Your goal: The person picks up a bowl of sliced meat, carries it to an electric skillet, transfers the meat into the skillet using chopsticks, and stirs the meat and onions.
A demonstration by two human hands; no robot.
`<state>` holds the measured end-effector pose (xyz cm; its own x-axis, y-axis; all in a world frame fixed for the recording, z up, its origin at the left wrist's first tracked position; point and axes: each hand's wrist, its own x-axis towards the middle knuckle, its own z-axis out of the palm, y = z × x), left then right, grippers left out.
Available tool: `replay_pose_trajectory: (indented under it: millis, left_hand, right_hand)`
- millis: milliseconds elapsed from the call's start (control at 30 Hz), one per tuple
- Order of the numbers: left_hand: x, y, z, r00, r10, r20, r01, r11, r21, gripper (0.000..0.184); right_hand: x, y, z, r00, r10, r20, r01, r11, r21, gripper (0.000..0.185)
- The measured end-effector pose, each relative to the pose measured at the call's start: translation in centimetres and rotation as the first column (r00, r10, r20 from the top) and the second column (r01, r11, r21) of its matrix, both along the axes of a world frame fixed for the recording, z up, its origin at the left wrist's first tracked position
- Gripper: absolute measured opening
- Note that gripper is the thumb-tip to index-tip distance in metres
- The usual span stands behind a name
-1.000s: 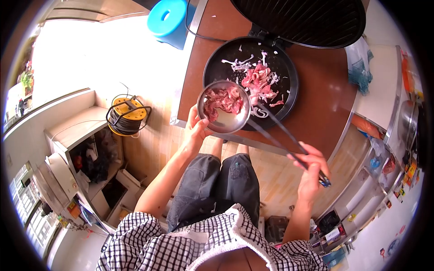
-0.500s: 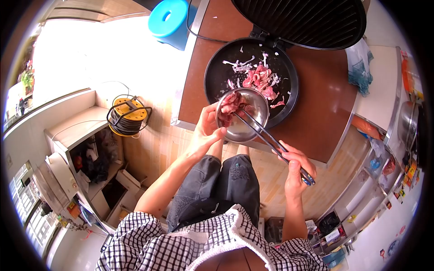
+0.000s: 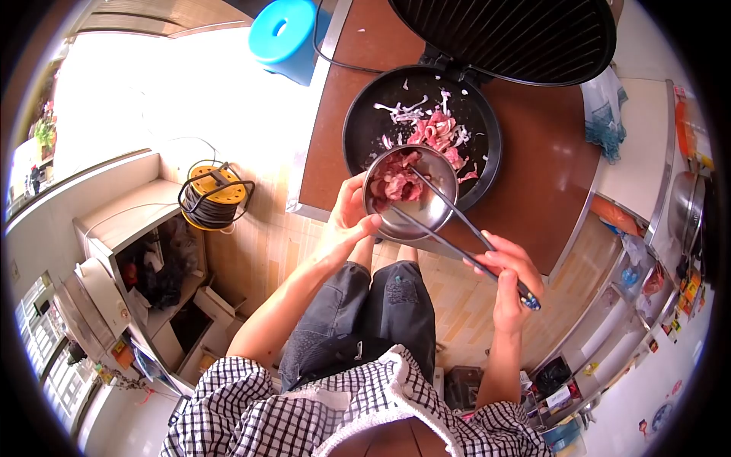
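Note:
My left hand (image 3: pixel 352 217) grips the left rim of a small metal bowl (image 3: pixel 438 204), held over the near edge of a round black electric griddle (image 3: pixel 365 99). Raw red meat slices (image 3: pixel 397 181) lie in the bowl's left and upper part. Black chopsticks (image 3: pixel 478 236) are held in my right hand (image 3: pixel 509 276), their tips spread apart inside the bowl at the meat. On the griddle, behind the bowl, rest more meat slices (image 3: pixel 435 131) and pale onion strips (image 3: pixel 405 111). The bowl hides the griddle's near part.
The griddle's ridged lid (image 3: pixel 510 34) stands raised at the back of the brown table (image 3: pixel 541 183). A blue stool (image 3: pixel 283 34) is at the upper left, with a cable beside it. A yellow cable reel (image 3: pixel 218 194) stands left; shelves (image 3: pixel 609 320) line the right.
The chopsticks have spread apart, and my right hand has shifted slightly right. The meat in the bowl looks more spread out. My left hand keeps its hold on the bowl.

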<state>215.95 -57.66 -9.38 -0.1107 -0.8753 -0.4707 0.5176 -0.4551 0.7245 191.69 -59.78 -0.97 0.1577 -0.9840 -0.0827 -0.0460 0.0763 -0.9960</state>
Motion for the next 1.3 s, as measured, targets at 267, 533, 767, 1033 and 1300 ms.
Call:
replay_pose_trajectory:
  millis: [267,533,767,1033,1300]
  left_hand:
    - [-0.5,-0.3,1.0,0.997,-0.022,0.069,0.024,0.999,-0.035,0.068]
    - [-0.6,-1.4,1.6,0.989,0.138,0.046,-0.129,0.980,-0.152,0.074]
    - [-0.8,-1.6,3.4,0.991,0.111,0.068,-0.112,0.994,0.013,0.066]
    - [-0.5,-1.7,5.2,0.991,-0.040,0.126,0.012,0.977,0.211,0.061]
    - [-0.6,-1.0,3.6,0.994,-0.011,0.113,-0.010,0.984,0.180,0.059]
  right_hand:
    - [-0.6,1.1,-4.3,0.880,-0.422,0.217,0.310,0.858,0.410,0.033]
    - [-4.1,2.2,-4.6,0.669,-0.618,0.413,0.265,0.717,0.645,0.027]
    - [-4.2,1.7,-3.7,0.774,-0.556,0.304,0.289,0.736,0.613,0.025]
    - [-4.2,1.3,-3.6,0.833,-0.517,0.197,0.247,0.667,0.703,0.025]
    - [-5.0,2.2,-4.5,0.763,-0.589,0.266,0.203,0.609,0.767,0.023]
